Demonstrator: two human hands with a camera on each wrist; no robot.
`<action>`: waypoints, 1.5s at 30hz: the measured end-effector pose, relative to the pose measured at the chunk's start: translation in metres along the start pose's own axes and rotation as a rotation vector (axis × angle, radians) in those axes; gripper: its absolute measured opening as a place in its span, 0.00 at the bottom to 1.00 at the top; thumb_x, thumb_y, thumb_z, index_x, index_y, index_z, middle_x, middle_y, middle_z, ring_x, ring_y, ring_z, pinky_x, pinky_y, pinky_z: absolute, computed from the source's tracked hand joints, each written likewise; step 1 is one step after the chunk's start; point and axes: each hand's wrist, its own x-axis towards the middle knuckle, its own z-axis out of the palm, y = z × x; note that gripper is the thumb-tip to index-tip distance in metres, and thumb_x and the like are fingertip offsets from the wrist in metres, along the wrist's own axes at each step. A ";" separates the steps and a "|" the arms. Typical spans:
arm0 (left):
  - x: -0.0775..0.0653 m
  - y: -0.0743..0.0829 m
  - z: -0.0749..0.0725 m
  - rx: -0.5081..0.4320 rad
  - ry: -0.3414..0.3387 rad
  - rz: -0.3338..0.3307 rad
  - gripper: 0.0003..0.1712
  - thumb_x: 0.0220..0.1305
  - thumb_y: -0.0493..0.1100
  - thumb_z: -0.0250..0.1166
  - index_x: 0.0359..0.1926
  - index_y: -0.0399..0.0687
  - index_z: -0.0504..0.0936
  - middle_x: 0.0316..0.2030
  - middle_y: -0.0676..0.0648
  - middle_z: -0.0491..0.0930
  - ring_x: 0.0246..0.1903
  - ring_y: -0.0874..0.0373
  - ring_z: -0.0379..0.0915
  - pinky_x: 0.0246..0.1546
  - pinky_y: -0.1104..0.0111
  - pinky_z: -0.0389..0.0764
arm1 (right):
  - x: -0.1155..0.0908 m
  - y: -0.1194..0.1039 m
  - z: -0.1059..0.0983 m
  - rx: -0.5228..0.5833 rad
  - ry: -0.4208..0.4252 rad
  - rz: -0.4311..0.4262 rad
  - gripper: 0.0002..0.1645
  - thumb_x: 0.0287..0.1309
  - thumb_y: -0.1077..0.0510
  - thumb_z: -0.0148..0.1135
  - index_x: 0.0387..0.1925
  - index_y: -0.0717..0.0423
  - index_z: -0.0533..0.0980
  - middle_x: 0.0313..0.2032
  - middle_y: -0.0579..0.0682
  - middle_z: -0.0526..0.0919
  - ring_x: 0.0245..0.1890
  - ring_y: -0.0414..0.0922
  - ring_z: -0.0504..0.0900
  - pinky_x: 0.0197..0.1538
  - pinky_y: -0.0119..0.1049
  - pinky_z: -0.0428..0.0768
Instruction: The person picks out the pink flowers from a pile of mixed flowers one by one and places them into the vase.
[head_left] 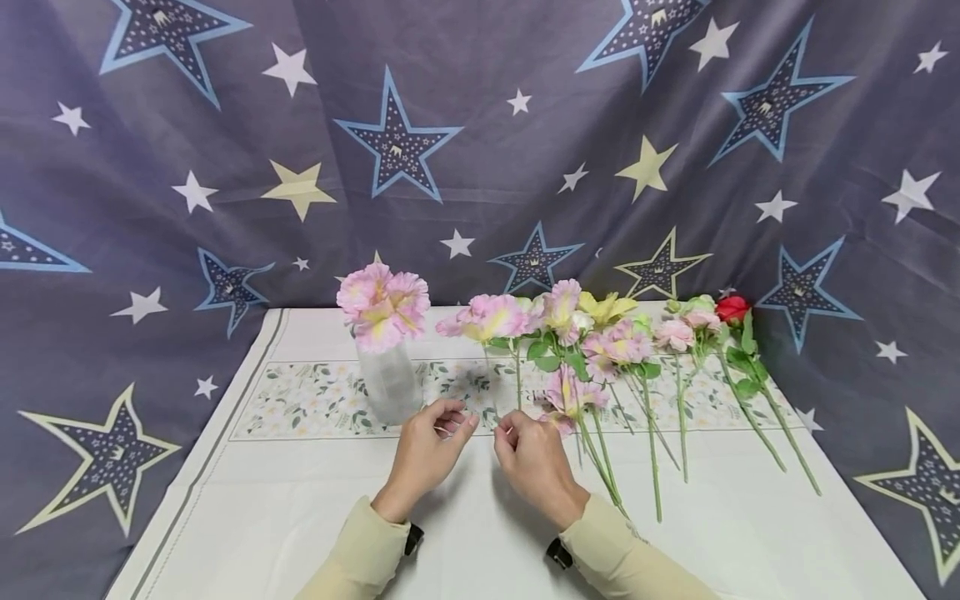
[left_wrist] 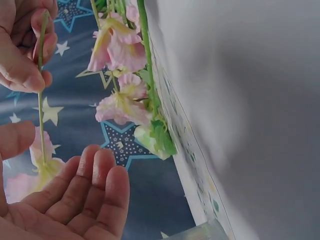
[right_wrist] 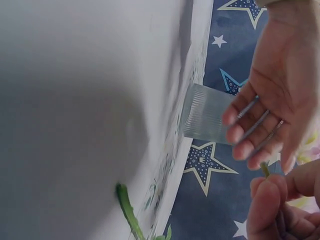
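Note:
My right hand (head_left: pixel 536 458) pinches the thin green stem (left_wrist: pixel 41 112) of a pink-and-yellow flower (head_left: pixel 491 317), whose bloom points away from me over the table. In the right wrist view, the stem's cut end pokes out above the thumb and fingertips of my right hand (right_wrist: pixel 280 200). Facing it, my left hand (head_left: pixel 427 454) is held with loosely extended fingers, palm toward the stem. The left wrist view shows the left hand (left_wrist: pixel 75 202) beside the stem, with nothing gripped. Just beyond the left hand, a ribbed translucent vase (head_left: pixel 390 387) stands upright, holding pink ruffled blooms (head_left: pixel 382 308).
Several loose flowers lie to the right, among them a pink-and-yellow one (head_left: pixel 572 392), a yellow one (head_left: pixel 606 308), a pale pink one (head_left: pixel 675 335) and a red rose (head_left: pixel 732 309). Their stems reach toward me across the white tablecloth (head_left: pixel 315 517). Star-patterned fabric (head_left: pixel 480 167) hangs behind.

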 end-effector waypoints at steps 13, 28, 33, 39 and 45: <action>0.017 0.008 0.012 -0.101 0.028 0.011 0.08 0.68 0.45 0.70 0.41 0.46 0.88 0.29 0.55 0.84 0.28 0.63 0.78 0.31 0.72 0.79 | -0.005 -0.003 0.008 0.010 -0.009 -0.030 0.10 0.57 0.68 0.70 0.26 0.54 0.79 0.15 0.40 0.79 0.14 0.30 0.73 0.18 0.21 0.69; 0.026 0.014 0.018 -0.109 0.107 0.059 0.05 0.66 0.39 0.71 0.32 0.48 0.86 0.24 0.56 0.82 0.23 0.63 0.74 0.26 0.73 0.75 | -0.010 -0.001 0.012 0.017 -0.026 -0.061 0.11 0.56 0.69 0.71 0.26 0.55 0.78 0.16 0.40 0.79 0.15 0.30 0.73 0.19 0.20 0.69; 0.027 0.017 0.017 -0.094 0.128 0.091 0.04 0.64 0.37 0.72 0.32 0.45 0.87 0.24 0.54 0.83 0.23 0.63 0.75 0.26 0.73 0.75 | -0.010 -0.001 0.011 0.007 -0.024 -0.060 0.12 0.56 0.69 0.71 0.26 0.54 0.78 0.16 0.40 0.79 0.15 0.30 0.73 0.19 0.20 0.69; 0.028 0.021 0.015 -0.092 0.130 0.141 0.03 0.65 0.36 0.71 0.33 0.44 0.87 0.25 0.53 0.84 0.24 0.64 0.76 0.27 0.72 0.78 | -0.008 0.001 0.009 0.019 -0.041 -0.071 0.07 0.57 0.67 0.71 0.29 0.55 0.80 0.16 0.39 0.79 0.14 0.27 0.71 0.17 0.19 0.68; 0.030 0.027 0.009 -0.099 0.170 0.213 0.03 0.64 0.33 0.71 0.32 0.43 0.87 0.25 0.53 0.84 0.24 0.62 0.78 0.28 0.70 0.80 | -0.006 0.003 0.003 0.082 -0.052 -0.054 0.03 0.62 0.63 0.70 0.34 0.60 0.82 0.16 0.40 0.78 0.12 0.25 0.68 0.15 0.21 0.67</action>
